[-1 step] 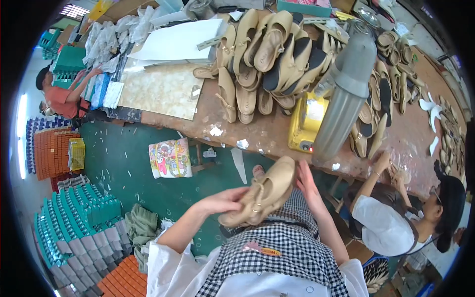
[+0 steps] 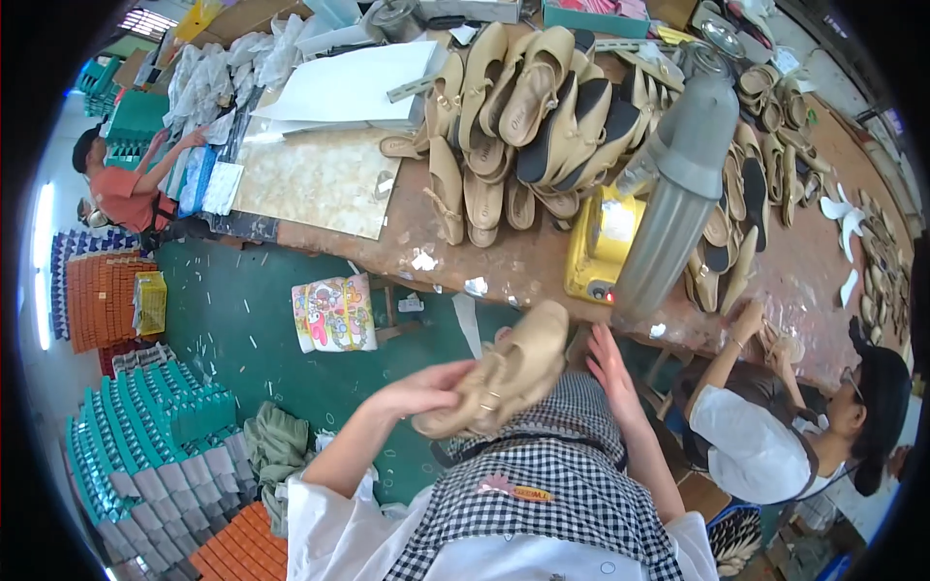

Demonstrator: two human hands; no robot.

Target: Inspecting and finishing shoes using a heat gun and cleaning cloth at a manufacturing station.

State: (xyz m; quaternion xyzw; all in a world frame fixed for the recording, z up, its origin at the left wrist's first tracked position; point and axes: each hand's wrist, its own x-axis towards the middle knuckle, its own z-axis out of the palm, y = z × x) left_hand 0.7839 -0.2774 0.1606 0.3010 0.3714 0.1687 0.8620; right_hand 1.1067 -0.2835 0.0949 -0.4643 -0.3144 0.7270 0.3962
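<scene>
A beige slingback shoe [image 2: 528, 353] with a small bow hangs over my lap, its toe pointing up and to the right. My left hand [image 2: 426, 387] grips it near the heel end, the thumb on top. Just to the right of the toe, my right hand [image 2: 612, 368] is held up with its fingers stretched out and nothing in them. A small gap shows between that hand and the shoe. The shoe is slightly smeared by motion.
A pile of beige shoes [image 2: 523, 126] covers the workbench [image 2: 417, 223] ahead. By its near edge stands a yellow machine [image 2: 601, 242] with a grey tube [image 2: 678, 184]. A co-worker [image 2: 756, 436] sits at right. A cushioned stool [image 2: 334, 312] and stacked teal boxes [image 2: 165, 416] lie left.
The shoe in my left hand has shifted a little left and tilted. My right hand has moved slightly right and away from the toe, its fingers more spread.
</scene>
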